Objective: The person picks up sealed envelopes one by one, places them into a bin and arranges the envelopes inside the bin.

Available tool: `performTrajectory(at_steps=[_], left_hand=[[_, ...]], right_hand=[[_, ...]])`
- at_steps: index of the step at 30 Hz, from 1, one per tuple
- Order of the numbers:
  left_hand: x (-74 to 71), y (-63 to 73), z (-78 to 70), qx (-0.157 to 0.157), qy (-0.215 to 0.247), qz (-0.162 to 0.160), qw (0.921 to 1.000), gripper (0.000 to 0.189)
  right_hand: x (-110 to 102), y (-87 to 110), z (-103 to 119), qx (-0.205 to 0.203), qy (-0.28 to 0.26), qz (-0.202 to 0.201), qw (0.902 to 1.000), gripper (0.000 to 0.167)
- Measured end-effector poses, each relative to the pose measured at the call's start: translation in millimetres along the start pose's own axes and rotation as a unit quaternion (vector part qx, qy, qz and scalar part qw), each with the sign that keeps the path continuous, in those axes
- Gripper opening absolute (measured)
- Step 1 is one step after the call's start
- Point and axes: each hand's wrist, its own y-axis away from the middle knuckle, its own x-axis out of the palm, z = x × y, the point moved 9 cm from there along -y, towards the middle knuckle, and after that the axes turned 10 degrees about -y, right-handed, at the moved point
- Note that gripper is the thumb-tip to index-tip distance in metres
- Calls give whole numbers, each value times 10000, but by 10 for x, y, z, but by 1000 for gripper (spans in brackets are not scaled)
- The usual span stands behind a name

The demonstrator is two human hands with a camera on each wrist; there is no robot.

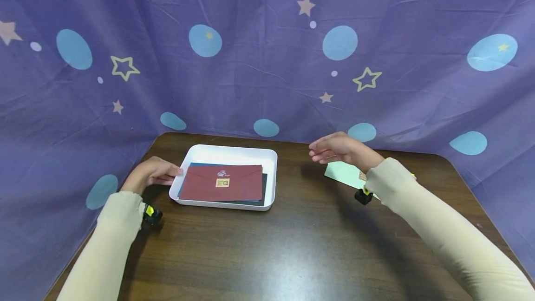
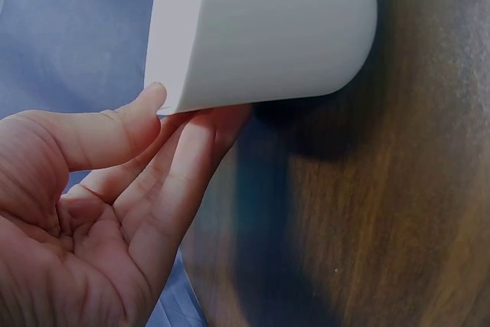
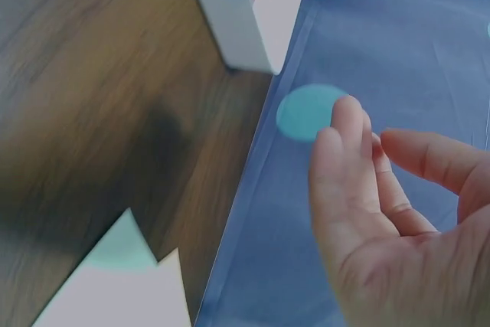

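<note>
A white tray (image 1: 234, 153) lies on the table at left of centre, with a stack of envelopes in it. On top is a dark red envelope (image 1: 221, 193) bearing a small yellow label and a printed motif. Blue and dark green edges show beneath it. My left hand (image 2: 115, 181) pinches the tray's left rim, thumb on the edge and fingers against the outer wall. To the right of the tray, my right hand (image 1: 334, 147) hovers above the table with fingers loosely extended, holding nothing. Under the right forearm is a pale green envelope (image 1: 343, 174), partly hidden by the sleeve.
The brown wooden table (image 1: 251, 250) ends at a purple curtain (image 1: 259, 92) with stars and blue spots, hanging behind and at both sides. A second pale paper corner (image 3: 174, 289) lies beside the green one in the right wrist view.
</note>
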Motion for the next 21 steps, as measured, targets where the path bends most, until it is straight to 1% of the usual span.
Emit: performTrajectory(at_steps=[5, 9, 14, 16, 18, 21], left_hand=[[10, -12, 6, 63, 58, 95, 9999, 23], [18, -21, 13, 122, 144, 137, 9997, 24], [19, -37, 24, 104, 179, 140, 9997, 21], [16, -41, 25, 93, 162, 129, 9997, 20], [16, -46, 24, 86, 145, 113, 9998, 22], [16, -40, 18, 85, 136, 113, 9998, 23]], right_hand=[[-218, 67, -10, -41, 584, -185, 9981, 40], [-380, 119, 40, -170, 1228, -344, 9917, 37], [-569, 181, 108, -411, 2099, -537, 9754, 31], [-642, 203, 114, -481, 2348, -585, 9691, 27], [-710, 221, 111, -504, 2568, -613, 9632, 23], [-801, 248, 105, -502, 2980, -590, 9514, 16]])
